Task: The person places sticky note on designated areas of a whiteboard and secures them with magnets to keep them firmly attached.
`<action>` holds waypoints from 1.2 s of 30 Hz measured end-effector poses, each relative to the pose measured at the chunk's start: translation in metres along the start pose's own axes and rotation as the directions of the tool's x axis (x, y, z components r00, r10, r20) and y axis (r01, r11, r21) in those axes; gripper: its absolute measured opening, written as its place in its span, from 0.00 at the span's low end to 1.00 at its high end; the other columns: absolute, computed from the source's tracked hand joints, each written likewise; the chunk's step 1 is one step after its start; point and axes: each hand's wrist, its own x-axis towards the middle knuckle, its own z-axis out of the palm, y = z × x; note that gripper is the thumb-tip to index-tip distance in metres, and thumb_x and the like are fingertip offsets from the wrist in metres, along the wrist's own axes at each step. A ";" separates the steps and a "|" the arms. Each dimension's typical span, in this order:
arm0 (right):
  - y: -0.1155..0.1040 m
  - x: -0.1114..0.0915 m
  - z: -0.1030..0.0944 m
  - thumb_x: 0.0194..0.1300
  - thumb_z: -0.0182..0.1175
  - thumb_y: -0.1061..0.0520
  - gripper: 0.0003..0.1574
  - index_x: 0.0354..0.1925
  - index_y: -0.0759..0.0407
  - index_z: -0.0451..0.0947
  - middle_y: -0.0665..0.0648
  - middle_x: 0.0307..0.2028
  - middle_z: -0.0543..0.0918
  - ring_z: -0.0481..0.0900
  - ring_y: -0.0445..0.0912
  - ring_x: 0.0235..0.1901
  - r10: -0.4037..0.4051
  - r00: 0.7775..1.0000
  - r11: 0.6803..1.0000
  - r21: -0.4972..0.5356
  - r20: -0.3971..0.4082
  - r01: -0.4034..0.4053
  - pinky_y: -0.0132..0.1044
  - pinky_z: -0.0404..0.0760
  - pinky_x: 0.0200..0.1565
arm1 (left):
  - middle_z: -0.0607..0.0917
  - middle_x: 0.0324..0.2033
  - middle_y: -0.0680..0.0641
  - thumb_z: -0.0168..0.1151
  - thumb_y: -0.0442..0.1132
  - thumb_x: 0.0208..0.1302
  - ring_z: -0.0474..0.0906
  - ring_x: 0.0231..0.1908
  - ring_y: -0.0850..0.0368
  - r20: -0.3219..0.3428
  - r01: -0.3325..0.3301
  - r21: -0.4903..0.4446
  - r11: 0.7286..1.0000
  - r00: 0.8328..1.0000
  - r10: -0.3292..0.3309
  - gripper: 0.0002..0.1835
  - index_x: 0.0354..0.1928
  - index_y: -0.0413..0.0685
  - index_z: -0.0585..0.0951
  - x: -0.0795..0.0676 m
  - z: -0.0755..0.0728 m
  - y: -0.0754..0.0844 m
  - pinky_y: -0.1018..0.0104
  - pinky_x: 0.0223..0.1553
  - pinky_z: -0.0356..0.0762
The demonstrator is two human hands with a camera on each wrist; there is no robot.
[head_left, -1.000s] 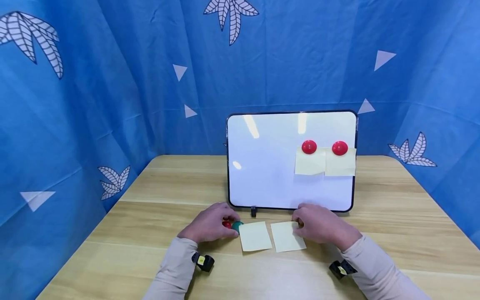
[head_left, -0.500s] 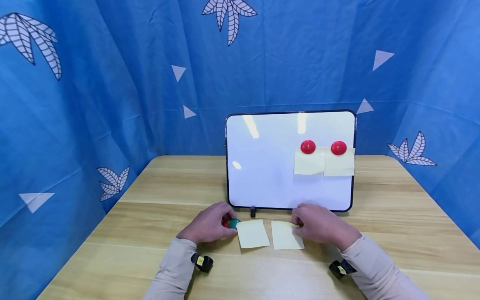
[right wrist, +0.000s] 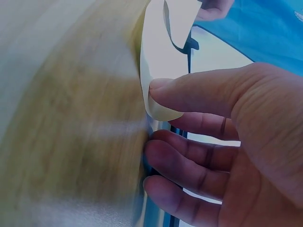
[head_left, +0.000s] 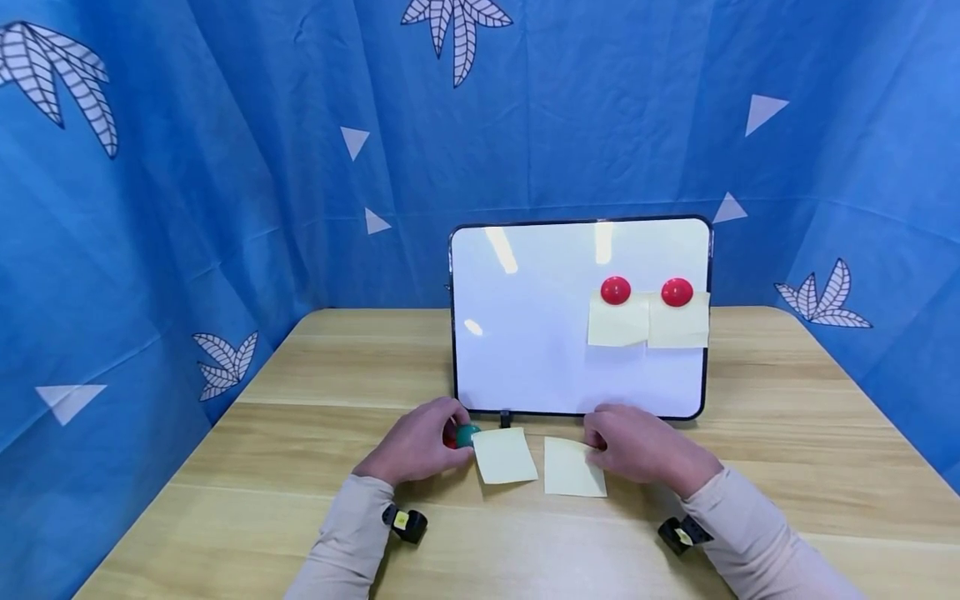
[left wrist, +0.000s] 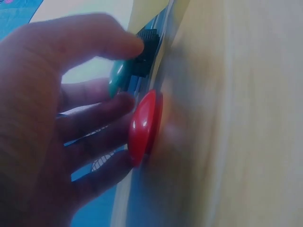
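My left hand (head_left: 416, 442) pinches a round green magnet (head_left: 467, 434) between thumb and forefinger. Under its other fingers a red magnet (left wrist: 143, 127) sits on the table, mostly hidden in the head view. A pale yellow sticky note (head_left: 506, 456) starts right at the left thumb and the green magnet, its near edge casting a shadow on the table. My right hand (head_left: 648, 446) holds a second sticky note (head_left: 572, 468) by its right edge, thumb on top and forefinger beneath. In the right wrist view this note (right wrist: 161, 52) bends at the thumb, and the remaining fingers curl loosely below.
A black-framed whiteboard (head_left: 532, 333) stands just behind both hands on a small black foot (head_left: 506, 419). Two red magnets (head_left: 616, 290) hold two sticky notes (head_left: 618, 323) side by side at its right. Blue curtain (head_left: 300, 167) surrounds the wooden table (head_left: 300, 517).
The green magnet has tipped up in my left hand, and the left note has shifted slightly away and to the left. The right note has turned a little straighter; my right hand barely moves.
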 end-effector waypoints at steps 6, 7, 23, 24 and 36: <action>0.000 0.000 0.000 0.60 0.69 0.61 0.16 0.25 0.48 0.72 0.45 0.23 0.69 0.67 0.42 0.26 -0.007 1.000 1.000 -0.014 -0.012 0.007 0.36 0.69 0.31 | 0.77 0.38 0.59 0.72 0.45 0.58 0.74 0.37 0.59 -0.055 -0.013 0.007 1.000 0.998 0.014 0.16 0.45 0.57 0.76 0.001 0.000 0.000 0.66 0.39 0.78; 0.000 0.000 0.000 0.61 0.69 0.61 0.16 0.25 0.48 0.72 0.45 0.23 0.70 0.68 0.42 0.27 -0.004 1.000 1.000 -0.017 -0.012 0.004 0.36 0.69 0.31 | 0.77 0.38 0.59 0.72 0.44 0.58 0.74 0.37 0.59 -0.063 -0.019 0.007 1.000 0.998 0.020 0.16 0.45 0.57 0.77 0.001 0.000 0.000 0.66 0.38 0.78; 0.004 0.004 0.004 0.63 0.66 0.60 0.12 0.28 0.46 0.75 0.41 0.23 0.72 0.70 0.39 0.26 -0.054 0.995 0.996 0.060 -0.088 0.059 0.34 0.73 0.32 | 0.80 0.40 0.61 0.73 0.39 0.59 0.75 0.37 0.63 -0.164 -0.117 0.056 0.992 0.979 0.125 0.18 0.50 0.59 0.81 0.004 0.001 -0.001 0.67 0.42 0.78; 0.004 0.004 0.004 0.63 0.66 0.60 0.12 0.28 0.45 0.75 0.40 0.23 0.73 0.71 0.39 0.27 -0.057 0.994 0.995 0.071 -0.092 0.064 0.34 0.73 0.31 | 0.80 0.40 0.61 0.73 0.39 0.59 0.75 0.36 0.63 -0.169 -0.128 0.059 0.990 0.976 0.136 0.17 0.50 0.59 0.82 0.004 0.001 0.000 0.67 0.41 0.78; 0.007 0.006 0.006 0.64 0.63 0.61 0.11 0.29 0.46 0.75 0.42 0.24 0.75 0.73 0.40 0.28 -0.046 0.989 0.966 0.246 -0.138 0.079 0.33 0.75 0.31 | 0.79 0.34 0.60 0.70 0.39 0.61 0.74 0.32 0.63 -0.218 -0.188 0.049 0.981 0.956 0.195 0.15 0.50 0.57 0.83 0.002 0.002 0.000 0.69 0.34 0.76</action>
